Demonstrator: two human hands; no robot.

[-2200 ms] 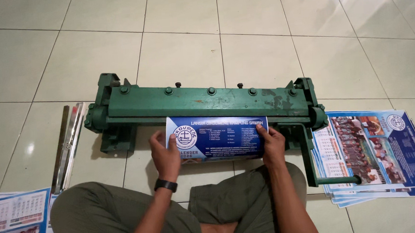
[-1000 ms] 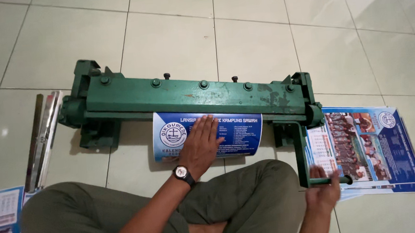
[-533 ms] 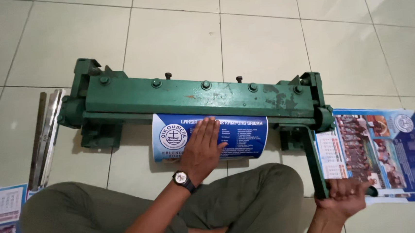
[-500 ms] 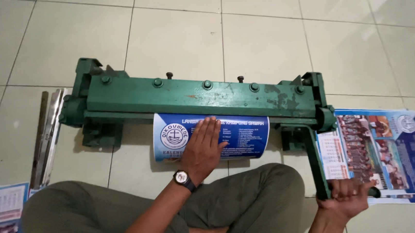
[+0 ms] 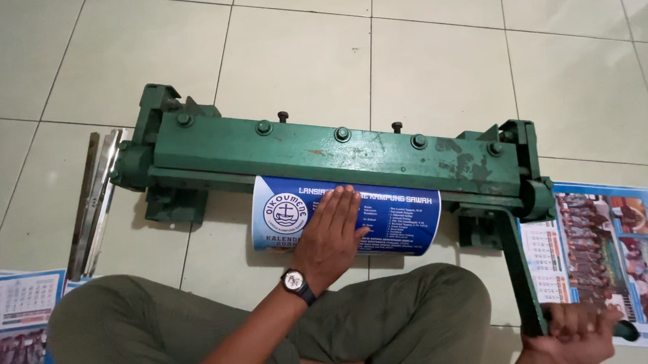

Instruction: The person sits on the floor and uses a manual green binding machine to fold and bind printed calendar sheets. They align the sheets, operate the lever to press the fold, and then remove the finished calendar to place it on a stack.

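Note:
A long green metal press machine [image 5: 337, 147] lies on the tiled floor in front of my crossed legs. A blue printed calendar sheet [image 5: 403, 222] sticks out from under its front bar. My left hand [image 5: 331, 235], with a wristwatch, rests flat on the sheet with fingers spread. My right hand [image 5: 570, 336] is closed around the end of the machine's green lever handle [image 5: 520, 267], which points toward me at the right.
A stack of printed calendars [image 5: 626, 260] lies to the right of the machine, partly under the lever. More calendar sheets [image 5: 7, 326] lie at the lower left. Several thin metal strips [image 5: 93, 202] lie beside the machine's left end.
My right hand left the sheet, took hold of the lever handle and stays on it. My left hand moved to the sheet's middle and lies flat there.

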